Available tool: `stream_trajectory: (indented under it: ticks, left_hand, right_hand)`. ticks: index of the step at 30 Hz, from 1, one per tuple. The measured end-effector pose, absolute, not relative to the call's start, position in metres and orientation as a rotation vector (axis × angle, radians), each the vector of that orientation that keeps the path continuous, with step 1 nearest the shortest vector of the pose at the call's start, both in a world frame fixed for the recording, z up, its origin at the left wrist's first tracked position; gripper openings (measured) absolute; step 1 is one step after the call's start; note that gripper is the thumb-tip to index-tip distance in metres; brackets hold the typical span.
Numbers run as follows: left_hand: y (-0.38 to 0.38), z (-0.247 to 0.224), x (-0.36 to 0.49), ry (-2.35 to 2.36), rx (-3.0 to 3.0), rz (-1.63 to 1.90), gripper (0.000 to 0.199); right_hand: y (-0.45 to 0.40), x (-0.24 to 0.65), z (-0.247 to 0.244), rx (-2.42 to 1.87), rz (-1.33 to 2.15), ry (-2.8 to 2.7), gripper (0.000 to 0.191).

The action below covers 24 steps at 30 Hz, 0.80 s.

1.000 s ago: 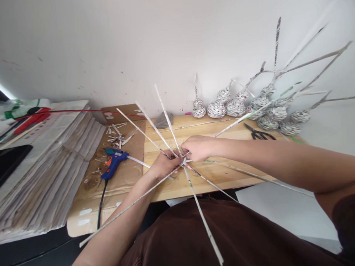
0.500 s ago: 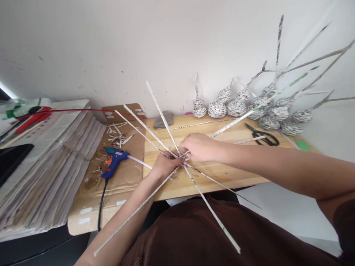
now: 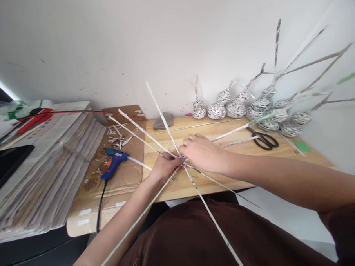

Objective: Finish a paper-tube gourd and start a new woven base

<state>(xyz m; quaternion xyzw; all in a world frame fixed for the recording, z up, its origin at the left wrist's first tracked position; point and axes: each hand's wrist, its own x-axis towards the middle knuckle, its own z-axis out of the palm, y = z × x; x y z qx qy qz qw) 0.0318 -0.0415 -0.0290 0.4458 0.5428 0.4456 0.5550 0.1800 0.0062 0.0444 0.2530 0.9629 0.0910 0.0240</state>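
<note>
Several thin rolled-paper strips cross at one point over the wooden board and fan out on all sides. My left hand pinches the crossing from the left, thumb on top. Just right of it, my right hand has its fingers curled down onto the strips at the crossing; its fingertips are partly hidden. A long pale strip with green marks runs from beside my right hand toward the upper right. Two strips reach down over my lap and left forearm.
Woven paper gourds line the wall behind black scissors. On the left, a blue glue gun lies on cardboard with paper scraps, beside stacked newspapers. A grey stone-like lump sits at the back.
My right wrist and forearm have dropped lower, with the hand still at the crossing. The green-marked strip has swung further right, and the strips around the crossing have turned slightly.
</note>
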Motion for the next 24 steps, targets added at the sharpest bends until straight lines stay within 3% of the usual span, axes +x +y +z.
stream_trajectory:
  ticks: [3,7,10,17,24]
  left_hand:
    - [-0.042,-0.028,0.031,1.294,1.060,1.065,0.021]
    - [-0.041,-0.027,0.028,1.310,1.069,1.055,0.019]
    - [-0.039,-0.032,0.026,1.240,1.005,1.098,0.018]
    - [-0.037,-0.045,0.023,1.226,0.858,1.119,0.026]
    - [-0.039,-0.040,0.028,1.213,0.723,1.214,0.033]
  right_hand:
    - [0.003,0.179,0.039,0.890,0.245,2.956,0.033]
    - [0.001,0.180,0.035,0.954,0.070,2.945,0.019]
    - [-0.002,0.185,0.031,1.006,-0.012,2.964,0.018]
    - [-0.004,0.195,0.014,1.030,-0.199,3.020,0.028]
    - [-0.012,0.196,0.011,1.120,-0.335,3.105,0.025]
